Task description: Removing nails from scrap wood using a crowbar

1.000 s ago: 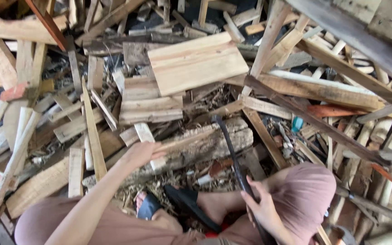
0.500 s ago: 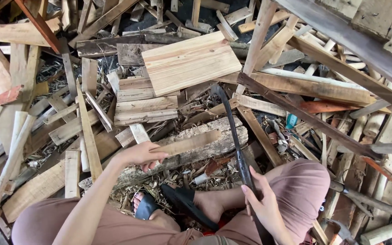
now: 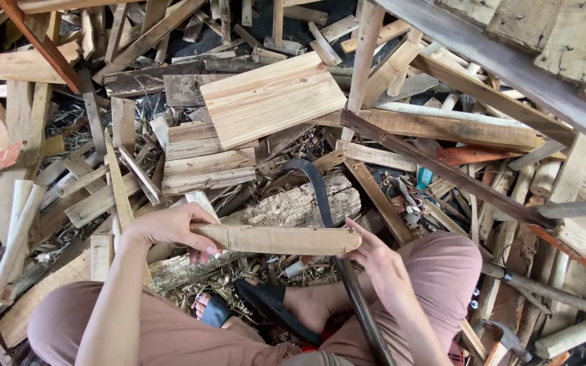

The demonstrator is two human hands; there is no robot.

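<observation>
You have two hands in view, the left hand (image 3: pixel 171 229) and the right hand (image 3: pixel 373 259), with one flat wooden slat (image 3: pixel 279 239) between them. One dark curved blade (image 3: pixel 317 196) shows, and one weathered log (image 3: pixel 293 207) on the ground. One wide pale board (image 3: pixel 271 98) lies near the pile's far edge. One black sandal (image 3: pixel 266 305) is visible. The loose scrap sticks (image 3: pixel 123 163) around you are too many and too overlapped to count.
</observation>
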